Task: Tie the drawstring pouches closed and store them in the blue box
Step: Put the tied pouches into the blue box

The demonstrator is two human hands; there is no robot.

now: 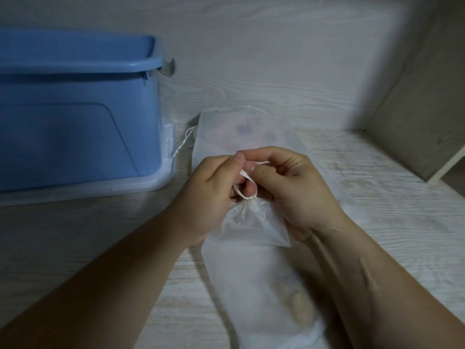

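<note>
drawstring pouch (pixel 251 224): small, sheer and white, its neck gathered shut; held just above the middle of the table, between both hands.
left hand (pixel 211 190): fingers curled, thumb and forefinger pinching one end of the cord.
right hand (pixel 289 190): fingers curled, thumb and forefinger pinching the other end, fingertips touching those of the left hand.
cord (pixel 245 193): thin white string making a small loop over the gathered neck; it looks like a knot being formed, not yet pulled tight.
handling: probably very light, soft and floppy, perhaps a little slippery; the thin fabric could snag. best taken at the gathered neck or by the cord. the contents show only as a faint shape.
far pouch (pixel 241 132): lies flat just behind the hands, toward the far edge; a loose string trails from it toward the box.
near pouch (pixel 251 285): lies flat under the forearms, toward the near edge.
blue box (pixel 75 117): open-topped, at the far left of the table, near the pouches, on a pale translucent base (pixel 156 181).
table (pixel 390 197): pale wood grain.
writing: no brand, label or lettering can be read.
</note>
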